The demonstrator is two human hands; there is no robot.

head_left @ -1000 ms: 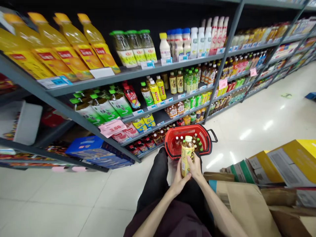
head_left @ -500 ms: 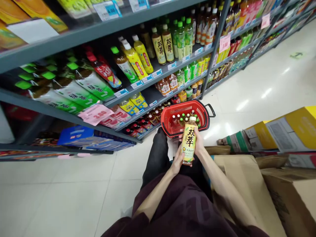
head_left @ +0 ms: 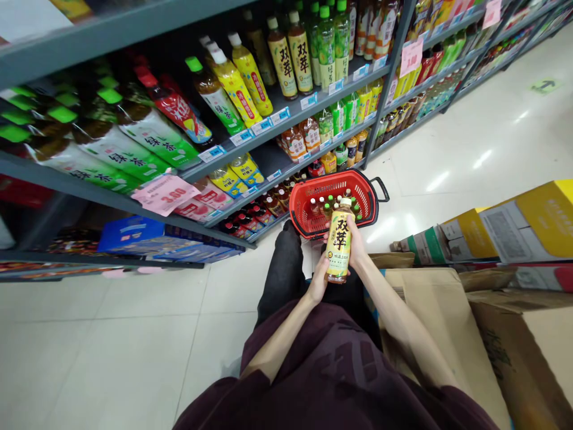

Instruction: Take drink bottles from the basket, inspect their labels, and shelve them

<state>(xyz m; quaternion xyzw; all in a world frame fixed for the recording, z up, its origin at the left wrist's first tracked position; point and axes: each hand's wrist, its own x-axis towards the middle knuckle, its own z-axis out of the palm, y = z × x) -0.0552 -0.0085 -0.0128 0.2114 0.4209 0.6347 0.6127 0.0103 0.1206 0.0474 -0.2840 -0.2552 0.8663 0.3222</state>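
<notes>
I hold a yellow-labelled tea bottle (head_left: pixel 339 242) upright in front of me with both hands. My left hand (head_left: pixel 319 278) cups its base and lower left side. My right hand (head_left: pixel 358 246) wraps the right side, fingers curled behind the label. The label with large dark characters faces me. Just beyond the bottle, a red shopping basket (head_left: pixel 299 209) sits on the floor with several similar bottles standing inside it. My dark trouser leg (head_left: pixel 286 269) reaches toward the basket.
Grey shelves (head_left: pixel 286 119) full of drink bottles run along the left and back. Blue cartons (head_left: pixel 134 236) lie on the bottom shelf. Brown cardboard boxes (head_left: pixel 447 334) and yellow boxes (head_left: pixel 528 221) crowd my right. A pale tiled aisle (head_left: pixel 470 149) extends away at the right.
The bottle has been turned so its label faces me and raised slightly toward me. My head has tilted downward, so the shelves have slid up in view.
</notes>
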